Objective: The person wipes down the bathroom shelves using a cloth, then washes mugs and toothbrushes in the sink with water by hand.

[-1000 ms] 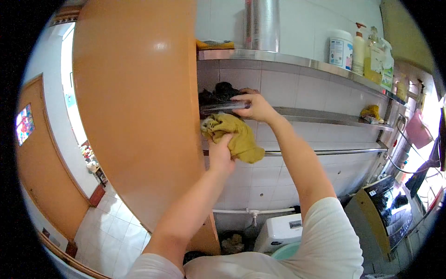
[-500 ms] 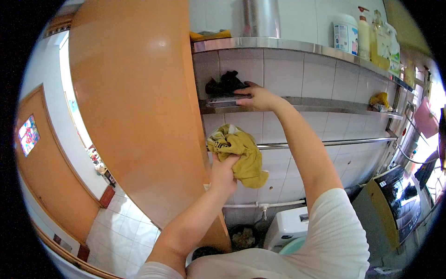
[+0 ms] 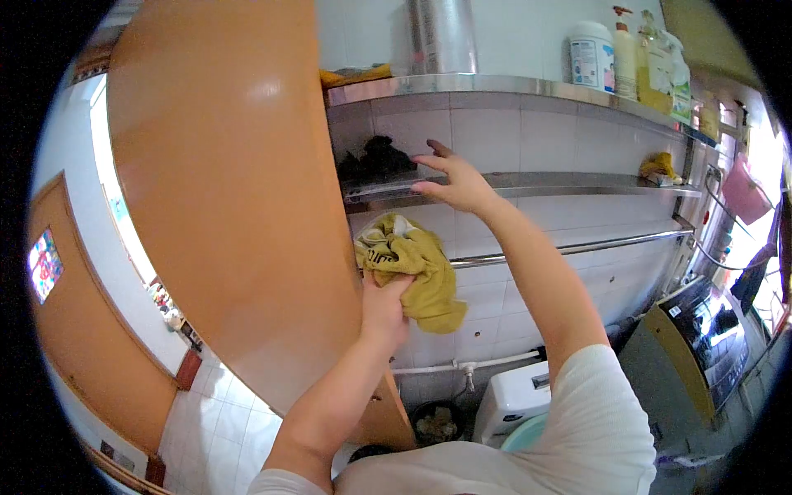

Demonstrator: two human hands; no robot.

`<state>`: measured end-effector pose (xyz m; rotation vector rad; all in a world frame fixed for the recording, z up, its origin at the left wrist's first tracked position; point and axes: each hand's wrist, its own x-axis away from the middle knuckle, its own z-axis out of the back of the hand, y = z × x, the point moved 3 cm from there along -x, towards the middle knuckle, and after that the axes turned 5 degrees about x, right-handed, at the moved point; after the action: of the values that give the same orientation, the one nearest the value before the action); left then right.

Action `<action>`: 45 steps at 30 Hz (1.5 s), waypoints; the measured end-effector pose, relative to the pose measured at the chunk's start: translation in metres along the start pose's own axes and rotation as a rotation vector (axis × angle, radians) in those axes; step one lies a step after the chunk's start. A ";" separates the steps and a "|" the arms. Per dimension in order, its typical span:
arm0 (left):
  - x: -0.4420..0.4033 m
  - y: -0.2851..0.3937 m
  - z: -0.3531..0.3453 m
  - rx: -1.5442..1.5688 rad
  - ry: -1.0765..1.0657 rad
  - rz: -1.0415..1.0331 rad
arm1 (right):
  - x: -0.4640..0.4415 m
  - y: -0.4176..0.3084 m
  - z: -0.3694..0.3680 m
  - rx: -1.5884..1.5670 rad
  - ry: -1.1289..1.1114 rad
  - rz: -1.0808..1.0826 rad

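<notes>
The person's left hand (image 3: 386, 309) is closed round a crumpled mustard-yellow cloth (image 3: 425, 280), gripping it from underneath, in front of and below the left end of the lower shelf (image 3: 561, 188); the cloth hangs in loose folds, with dark lettering and a paler patch showing near its top, and its lowest part droops to the right of the wrist.

The right hand (image 3: 455, 183) is spread wide, thumb and fingers apart and pointing left, in front of the lower shelf near its left end; its fingertips are just beside a black bundle (image 3: 375, 158) that lies on that end of the lower shelf, though whether they touch it cannot be told.

A yellow packet (image 3: 657, 167) sits on the right end of the lower shelf; a metal rail (image 3: 569, 249) runs below the lower shelf, passing behind the cloth; an orange-brown door (image 3: 223, 206) stands at the left of the lower shelf; above the lower shelf, an upper shelf (image 3: 511, 87) carries a silver cylinder (image 3: 444, 37), a white tub (image 3: 592, 56) and a pump bottle (image 3: 624, 62); a white cistern (image 3: 513, 404) stands well below the lower shelf.
</notes>
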<state>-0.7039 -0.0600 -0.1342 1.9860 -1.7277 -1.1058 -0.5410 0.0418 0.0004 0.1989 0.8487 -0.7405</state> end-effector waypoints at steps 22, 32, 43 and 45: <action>-0.097 0.129 -0.220 -1.692 -0.494 -1.358 | 0.028 -0.009 0.273 0.602 0.556 -0.484; -0.146 0.133 -0.256 -1.795 -0.320 -0.984 | -0.026 0.011 0.244 0.654 0.240 -0.530; -0.182 0.097 -0.301 -1.846 -0.338 -0.862 | -0.003 0.002 0.246 0.575 0.354 -0.474; -0.197 0.093 -0.313 -1.974 -0.294 -0.867 | -0.002 0.004 0.247 0.567 0.360 -0.460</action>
<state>-0.5496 0.0195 0.2049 0.9319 0.6436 -1.9921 -0.3887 -0.0628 0.1641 0.6723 1.0224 -1.4014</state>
